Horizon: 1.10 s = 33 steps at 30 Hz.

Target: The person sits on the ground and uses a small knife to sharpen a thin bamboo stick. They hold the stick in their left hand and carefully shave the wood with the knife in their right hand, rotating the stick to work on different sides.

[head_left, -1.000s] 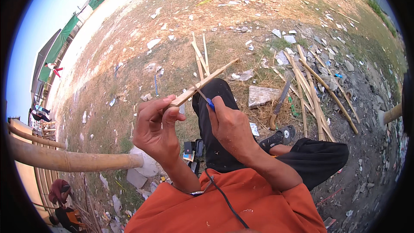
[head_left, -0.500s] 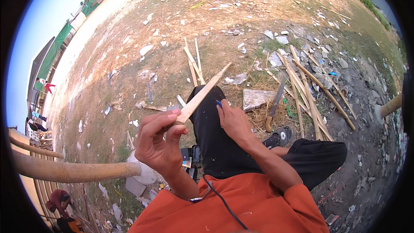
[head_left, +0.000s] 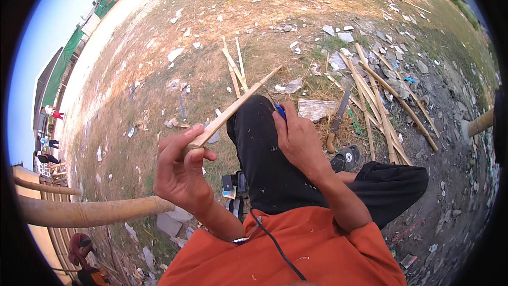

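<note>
In my left hand (head_left: 182, 172) a pale, tapering bamboo strip (head_left: 233, 107) is pinched at its wide end between thumb and fingers. Its narrow tip points up and away to the right, above my raised knee in black trousers (head_left: 259, 132). My right hand (head_left: 302, 140) is closed round a small knife (head_left: 281, 110) with a blue handle; most of the handle lies inside the fist. A thin, dark blade seems to reach from it toward the strip's far part. Whether blade and strip touch, I cannot tell.
On the ground at right lie several long bamboo strips (head_left: 378, 114), beside a large knife (head_left: 338, 122) with a wooden handle. More strips (head_left: 233, 66) lie beyond my knee. Thick bamboo poles (head_left: 95, 212) stand at left; another person (head_left: 82, 257) is at lower left. Litter is scattered around.
My left hand has drawn the bamboo strip a little back to the left. My right hand has shifted slightly right, and more of the blue handle shows.
</note>
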Tool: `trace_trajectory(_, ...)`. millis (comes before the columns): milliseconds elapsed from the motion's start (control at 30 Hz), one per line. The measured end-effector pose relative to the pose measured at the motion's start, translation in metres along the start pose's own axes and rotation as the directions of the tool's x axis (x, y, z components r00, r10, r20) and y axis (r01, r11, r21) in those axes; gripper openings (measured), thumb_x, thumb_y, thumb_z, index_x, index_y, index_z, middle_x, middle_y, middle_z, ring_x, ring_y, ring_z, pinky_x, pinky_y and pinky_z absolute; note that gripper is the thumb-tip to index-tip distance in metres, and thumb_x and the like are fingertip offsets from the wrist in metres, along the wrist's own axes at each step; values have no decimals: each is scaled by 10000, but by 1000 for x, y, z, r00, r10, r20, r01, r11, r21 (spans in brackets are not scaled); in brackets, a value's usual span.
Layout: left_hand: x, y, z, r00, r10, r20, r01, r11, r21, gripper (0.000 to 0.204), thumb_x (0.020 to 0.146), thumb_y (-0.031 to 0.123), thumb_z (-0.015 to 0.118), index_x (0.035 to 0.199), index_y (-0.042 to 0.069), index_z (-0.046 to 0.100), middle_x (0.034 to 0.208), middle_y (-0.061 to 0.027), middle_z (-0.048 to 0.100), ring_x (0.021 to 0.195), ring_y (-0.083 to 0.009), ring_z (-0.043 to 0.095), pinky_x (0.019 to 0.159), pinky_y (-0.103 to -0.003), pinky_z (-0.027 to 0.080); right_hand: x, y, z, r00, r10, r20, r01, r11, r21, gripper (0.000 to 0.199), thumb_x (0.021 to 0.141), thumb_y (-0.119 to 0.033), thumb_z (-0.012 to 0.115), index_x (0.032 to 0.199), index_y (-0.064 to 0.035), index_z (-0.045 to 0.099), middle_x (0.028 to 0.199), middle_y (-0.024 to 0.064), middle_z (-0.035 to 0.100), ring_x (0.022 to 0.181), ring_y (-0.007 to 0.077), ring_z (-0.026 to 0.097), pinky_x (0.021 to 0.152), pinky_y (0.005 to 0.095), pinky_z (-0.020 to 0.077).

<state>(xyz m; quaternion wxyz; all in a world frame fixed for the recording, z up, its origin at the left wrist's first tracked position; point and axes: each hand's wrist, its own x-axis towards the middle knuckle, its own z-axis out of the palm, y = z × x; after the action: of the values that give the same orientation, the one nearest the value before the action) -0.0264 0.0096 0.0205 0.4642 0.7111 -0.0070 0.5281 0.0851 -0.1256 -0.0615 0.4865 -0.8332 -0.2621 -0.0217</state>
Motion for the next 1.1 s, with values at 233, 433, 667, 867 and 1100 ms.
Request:
trace_trajectory(233,2,7,8,1000,2,28,-3,1000,31,272,914,175,657,1027,-71,638,952,-208,654,633,-167,619,498,-225,498,13,209,86,966,259,20,-228,883,-409,210,986,-206,421,1036,-17,499,777,301,623,761,496,623,665,590,481)
trace_trajectory(433,2,1,3,999,-23,-29,22,1000,-7,285,907,191,668,1012,-72,633,954,-216,639,645,-183,643,495,-227,527,13,122,54,965,258,43,-250,957,-148,232,981,-237,459,1020,-12,495,730,276,621,688,479,615,606,540,476)
trace_trajectory(667,4,4,9,1000,0,-7,0,1000,25,268,923,197,636,1034,-47,625,949,-191,634,565,-148,583,465,-204,454,-16,-65,-25,965,-260,36,223,884,412,119,938,-106,541,996,-22,482,650,214,572,604,421,588,510,476,444)
trace_trajectory(867,2,11,7,999,-36,13,35,999,28,231,900,130,668,1005,-74,635,962,-202,623,674,-168,620,523,-231,518,-22,-58,-15,975,-199,103,177,965,191,95,936,-77,538,969,-19,470,634,211,558,586,408,596,479,481,422)
trace_trajectory(1100,4,6,3,1000,-20,21,19,999,29,194,910,108,644,1012,-56,638,959,-180,636,605,-143,599,511,-216,483,-22,-60,-9,982,-178,56,169,976,137,114,954,-118,527,957,-20,471,577,242,536,578,441,580,489,518,426)
